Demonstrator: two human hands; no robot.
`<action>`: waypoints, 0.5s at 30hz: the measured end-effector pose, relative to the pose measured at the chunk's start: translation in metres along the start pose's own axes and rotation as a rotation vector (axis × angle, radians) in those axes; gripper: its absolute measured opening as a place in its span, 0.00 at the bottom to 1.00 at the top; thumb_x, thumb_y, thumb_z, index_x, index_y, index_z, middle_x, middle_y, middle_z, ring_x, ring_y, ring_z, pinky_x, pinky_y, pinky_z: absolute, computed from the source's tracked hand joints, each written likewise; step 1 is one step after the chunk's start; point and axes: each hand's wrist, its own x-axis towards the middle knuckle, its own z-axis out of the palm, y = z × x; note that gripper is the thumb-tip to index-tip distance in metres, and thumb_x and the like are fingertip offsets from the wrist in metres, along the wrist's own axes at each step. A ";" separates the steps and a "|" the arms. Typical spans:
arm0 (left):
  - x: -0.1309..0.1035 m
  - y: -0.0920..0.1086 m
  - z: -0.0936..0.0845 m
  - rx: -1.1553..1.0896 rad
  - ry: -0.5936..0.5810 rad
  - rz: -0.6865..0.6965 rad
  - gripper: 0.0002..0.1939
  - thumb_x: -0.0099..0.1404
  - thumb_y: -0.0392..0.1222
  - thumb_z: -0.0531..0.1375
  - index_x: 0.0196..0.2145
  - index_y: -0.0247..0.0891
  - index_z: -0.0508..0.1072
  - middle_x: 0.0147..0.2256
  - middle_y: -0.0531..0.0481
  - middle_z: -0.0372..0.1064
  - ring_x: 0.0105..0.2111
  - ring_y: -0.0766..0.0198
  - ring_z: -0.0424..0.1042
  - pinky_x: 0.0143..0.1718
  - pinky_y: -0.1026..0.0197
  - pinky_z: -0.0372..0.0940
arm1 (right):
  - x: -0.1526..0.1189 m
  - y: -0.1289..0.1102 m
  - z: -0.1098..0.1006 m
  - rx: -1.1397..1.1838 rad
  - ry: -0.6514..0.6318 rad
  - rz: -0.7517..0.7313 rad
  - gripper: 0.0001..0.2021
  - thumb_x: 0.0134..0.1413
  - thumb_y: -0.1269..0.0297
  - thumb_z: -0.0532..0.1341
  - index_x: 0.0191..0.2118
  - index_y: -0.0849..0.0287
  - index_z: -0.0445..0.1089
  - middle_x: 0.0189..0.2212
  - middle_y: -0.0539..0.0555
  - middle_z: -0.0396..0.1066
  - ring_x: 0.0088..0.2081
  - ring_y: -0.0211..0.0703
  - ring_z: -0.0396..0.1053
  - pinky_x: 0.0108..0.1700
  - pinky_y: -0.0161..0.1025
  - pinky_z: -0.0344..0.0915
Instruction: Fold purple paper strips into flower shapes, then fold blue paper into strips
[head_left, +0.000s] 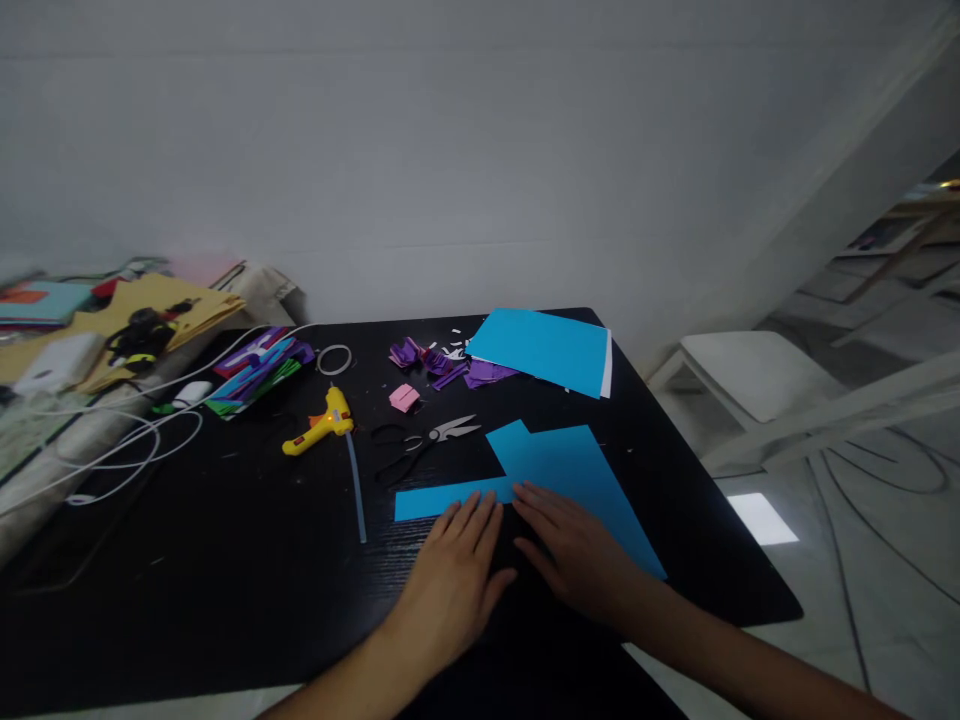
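A narrow blue paper strip (431,501) lies across the black table. My left hand (459,570) rests flat with its fingertips on the strip's lower edge. Beside it, my right hand (566,545) is stretched out, fingertips at the strip's right end and over a larger blue sheet (577,465). A small blue piece (510,443) adjoins that sheet's upper left. Just beyond the strip lie black-handled scissors (435,437), blades apart. To their left is a yellow glue gun (324,424) with a glue stick (355,490) trailing from it.
Blue and white sheets (540,345) lie at the table's back right, near purple scraps (450,370) and a pink folded paper (404,398). A tape ring (334,360), coloured papers (259,370) and white cables (154,440) are leftward. A white chair (757,375) stands right.
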 end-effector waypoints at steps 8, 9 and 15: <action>-0.023 -0.022 -0.013 0.116 0.018 -0.032 0.26 0.74 0.50 0.54 0.62 0.31 0.69 0.61 0.36 0.69 0.57 0.46 0.73 0.53 0.45 0.72 | 0.002 0.001 -0.003 -0.040 -0.014 -0.020 0.20 0.67 0.66 0.57 0.61 0.66 0.70 0.62 0.65 0.67 0.63 0.59 0.67 0.62 0.58 0.68; -0.029 -0.028 -0.017 0.136 0.026 -0.036 0.26 0.74 0.50 0.54 0.61 0.31 0.69 0.61 0.36 0.69 0.56 0.47 0.74 0.52 0.46 0.73 | 0.002 0.000 -0.003 -0.045 -0.016 -0.019 0.20 0.66 0.67 0.57 0.61 0.67 0.70 0.62 0.66 0.67 0.63 0.60 0.67 0.62 0.58 0.68; -0.061 -0.053 -0.028 0.218 0.058 -0.115 0.24 0.75 0.50 0.51 0.58 0.33 0.73 0.57 0.37 0.73 0.52 0.48 0.77 0.50 0.47 0.74 | 0.002 0.001 -0.004 -0.036 -0.009 -0.019 0.20 0.65 0.67 0.58 0.61 0.65 0.70 0.62 0.65 0.68 0.62 0.59 0.68 0.61 0.57 0.69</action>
